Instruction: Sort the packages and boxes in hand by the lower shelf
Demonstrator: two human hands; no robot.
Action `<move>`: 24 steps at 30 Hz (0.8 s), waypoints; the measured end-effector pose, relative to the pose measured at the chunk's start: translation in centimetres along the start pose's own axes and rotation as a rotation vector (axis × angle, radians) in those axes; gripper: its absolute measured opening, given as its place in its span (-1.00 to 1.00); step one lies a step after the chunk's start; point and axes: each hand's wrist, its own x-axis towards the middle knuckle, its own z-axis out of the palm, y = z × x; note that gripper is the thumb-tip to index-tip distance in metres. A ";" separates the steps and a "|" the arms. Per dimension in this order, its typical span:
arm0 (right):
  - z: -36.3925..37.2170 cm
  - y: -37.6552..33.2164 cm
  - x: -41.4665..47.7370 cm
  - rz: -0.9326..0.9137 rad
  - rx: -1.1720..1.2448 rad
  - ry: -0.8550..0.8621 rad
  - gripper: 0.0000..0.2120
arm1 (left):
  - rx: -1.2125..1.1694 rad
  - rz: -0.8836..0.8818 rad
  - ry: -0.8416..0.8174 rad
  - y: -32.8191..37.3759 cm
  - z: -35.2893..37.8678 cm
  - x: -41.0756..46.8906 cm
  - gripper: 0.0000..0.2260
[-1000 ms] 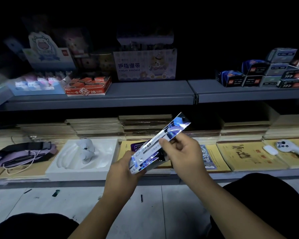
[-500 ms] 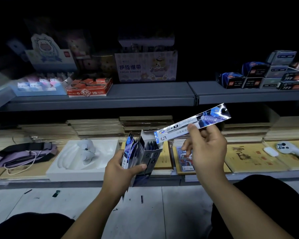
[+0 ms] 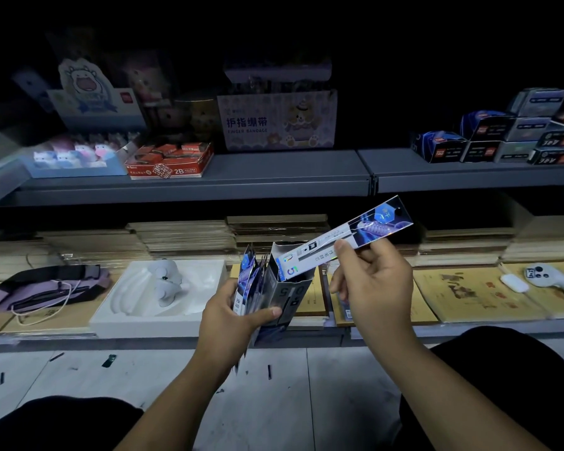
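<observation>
My left hand (image 3: 232, 315) grips an open grey carton (image 3: 284, 288) together with several flat shiny packets (image 3: 249, 271) fanned beside it, held upright in front of the lower shelf. My right hand (image 3: 375, 284) pinches one long, narrow blue-and-silver packet (image 3: 349, 237) near its middle. The packet slants up to the right, and its lower end with a "5" sits at the carton's open mouth.
A white tray (image 3: 209, 278) with a pale plush toy sits on the lower shelf (image 3: 388, 333), left of a purple pouch (image 3: 46, 288). Yellow booklets (image 3: 476, 297) and a white controller (image 3: 547, 276) lie to the right. The upper shelf (image 3: 290, 177) carries boxes. My dark-clothed knees flank the tiled floor.
My right hand drew the long packet out to the right and up, away from the bundle. My left hand turned the carton and remaining packets upright.
</observation>
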 end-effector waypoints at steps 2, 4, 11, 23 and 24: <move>0.2 0.3 -0.2 0.000 -0.001 -0.013 -0.88 | 0.006 -0.007 0.004 -0.1 0.1 0.0 -0.51; 0.4 0.5 -0.4 0.010 -0.008 -0.019 -0.87 | 0.016 -0.012 0.007 -0.1 0.1 0.0 -0.50; 0.8 2.2 -0.4 -0.238 -0.427 -0.025 -0.73 | 0.075 0.033 0.024 0.2 0.3 -0.2 -0.52; 0.8 2.0 -0.5 -0.088 -0.539 -0.237 -0.80 | 0.168 0.043 0.034 -0.3 0.4 0.0 -0.49; 0.7 1.7 -0.6 -0.108 -0.484 -0.195 -0.85 | 0.171 0.041 0.035 -0.2 0.4 0.0 -0.48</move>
